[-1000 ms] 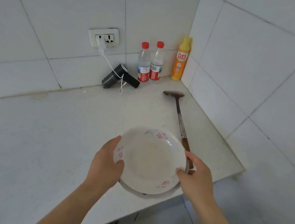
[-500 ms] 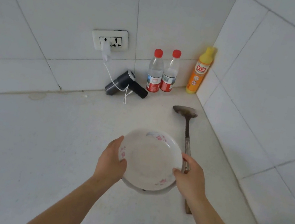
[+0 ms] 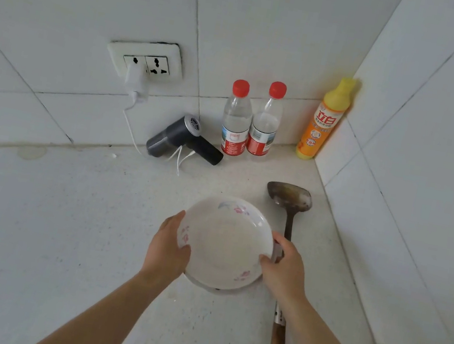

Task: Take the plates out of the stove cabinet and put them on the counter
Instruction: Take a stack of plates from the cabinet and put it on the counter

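Observation:
A white plate stack [image 3: 225,241] with pink flower marks hangs just above the white counter [image 3: 42,230]; a second rim shows under the top plate. My left hand [image 3: 168,248] grips the left rim, thumb over the edge. My right hand [image 3: 286,268] grips the right rim the same way. The stove cabinet is out of view.
A metal spatula with a wooden handle [image 3: 287,243] lies on the counter right beside the plates. At the back wall stand two clear bottles [image 3: 236,119], an orange detergent bottle [image 3: 324,122] and a dark hair dryer [image 3: 183,139] plugged into a socket [image 3: 145,62]. A tiled wall closes the right side.
Both hands carried the plates forward from the counter's front edge to over its middle, beside the spatula. The grip on both rims is unchanged.

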Tool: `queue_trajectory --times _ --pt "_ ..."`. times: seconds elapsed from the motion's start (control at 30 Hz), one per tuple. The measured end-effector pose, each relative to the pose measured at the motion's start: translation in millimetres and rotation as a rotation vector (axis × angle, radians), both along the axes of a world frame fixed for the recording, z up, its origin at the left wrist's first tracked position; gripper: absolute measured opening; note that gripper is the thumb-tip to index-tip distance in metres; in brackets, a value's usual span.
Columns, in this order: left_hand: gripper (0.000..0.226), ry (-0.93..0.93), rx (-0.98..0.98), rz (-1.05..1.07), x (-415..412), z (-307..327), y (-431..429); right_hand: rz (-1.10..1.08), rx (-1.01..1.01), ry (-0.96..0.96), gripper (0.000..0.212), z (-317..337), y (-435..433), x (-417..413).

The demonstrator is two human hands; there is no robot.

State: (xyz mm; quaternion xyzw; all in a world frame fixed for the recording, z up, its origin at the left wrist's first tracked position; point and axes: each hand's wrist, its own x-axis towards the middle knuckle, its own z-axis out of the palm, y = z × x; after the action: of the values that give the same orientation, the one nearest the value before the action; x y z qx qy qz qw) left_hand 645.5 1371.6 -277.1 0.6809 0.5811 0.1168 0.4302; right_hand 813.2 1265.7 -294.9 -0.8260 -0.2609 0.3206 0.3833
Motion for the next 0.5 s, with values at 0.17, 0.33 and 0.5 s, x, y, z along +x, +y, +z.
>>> queue_trajectory --times 0.17,0.33,0.5 --pt "0.059 -0.005 -0.010 0.026 7 -12 18 0.012 0.021 0.017 0.044 -15 19 10" --pt "0.059 -0.016 0.016 0.026 9 -16 31 -0.001 0.052 0.021 0.046 -19 32 13" --pt "0.056 -0.055 0.041 0.017 11 -18 31 -0.004 0.044 0.004 0.048 -22 36 12"
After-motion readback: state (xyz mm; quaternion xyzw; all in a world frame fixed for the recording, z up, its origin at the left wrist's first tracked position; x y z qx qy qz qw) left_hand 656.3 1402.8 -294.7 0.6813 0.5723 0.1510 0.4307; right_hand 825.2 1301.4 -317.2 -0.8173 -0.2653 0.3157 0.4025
